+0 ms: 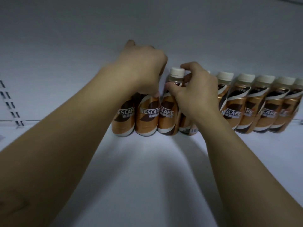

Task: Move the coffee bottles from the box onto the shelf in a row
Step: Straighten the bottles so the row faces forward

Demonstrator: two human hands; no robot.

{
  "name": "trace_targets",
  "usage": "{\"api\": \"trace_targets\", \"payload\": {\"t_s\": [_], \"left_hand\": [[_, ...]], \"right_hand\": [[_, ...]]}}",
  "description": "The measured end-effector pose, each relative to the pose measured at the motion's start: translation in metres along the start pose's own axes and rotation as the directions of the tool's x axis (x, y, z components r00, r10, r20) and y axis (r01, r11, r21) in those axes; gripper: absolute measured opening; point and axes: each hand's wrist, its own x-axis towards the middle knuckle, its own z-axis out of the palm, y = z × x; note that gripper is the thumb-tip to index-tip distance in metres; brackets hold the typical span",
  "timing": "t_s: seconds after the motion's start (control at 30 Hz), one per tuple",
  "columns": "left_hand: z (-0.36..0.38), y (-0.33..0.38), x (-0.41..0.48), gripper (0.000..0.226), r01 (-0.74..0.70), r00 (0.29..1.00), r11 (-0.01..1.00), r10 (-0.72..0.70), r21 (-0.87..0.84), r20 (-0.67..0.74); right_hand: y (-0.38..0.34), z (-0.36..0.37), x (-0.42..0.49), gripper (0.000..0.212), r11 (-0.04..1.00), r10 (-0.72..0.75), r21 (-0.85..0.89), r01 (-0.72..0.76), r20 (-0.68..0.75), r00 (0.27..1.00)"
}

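Observation:
A row of several Nescafe coffee bottles (249,104) with brown labels and white caps stands along the back of the white shelf (147,161). My left hand (144,69) sits over the tops of the two leftmost bottles (147,118), its fingers curled down around them and hiding their caps. My right hand (195,89) is at the third bottle (168,115), thumb against its neck and fingers curled near its white cap. A fourth bottle is mostly hidden behind my right wrist. The box is out of view.
The white back wall (147,30) of the shelf rises right behind the bottles. A slotted upright rail (11,105) runs down the left side. Open shelf surface lies left of the row and in front of it.

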Motion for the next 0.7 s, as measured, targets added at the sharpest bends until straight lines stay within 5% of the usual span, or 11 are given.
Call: {"api": "trace_targets", "payload": {"t_s": [0.33,0.7], "left_hand": [[0.0005,-0.0005,-0.0024,0.045,-0.013,0.999,1.0,0.012,-0.027,-0.034],[0.0015,0.0011,-0.0002,0.047,0.004,1.0,0.999,-0.005,-0.05,-0.022]], "right_hand": [[0.0027,-0.0072,-0.0024,0.048,0.945,0.116,0.288,-0.157,0.157,0.981],[0.0089,-0.0069,0.001,0.044,0.926,0.109,0.333,-0.181,0.223,0.969]]}}
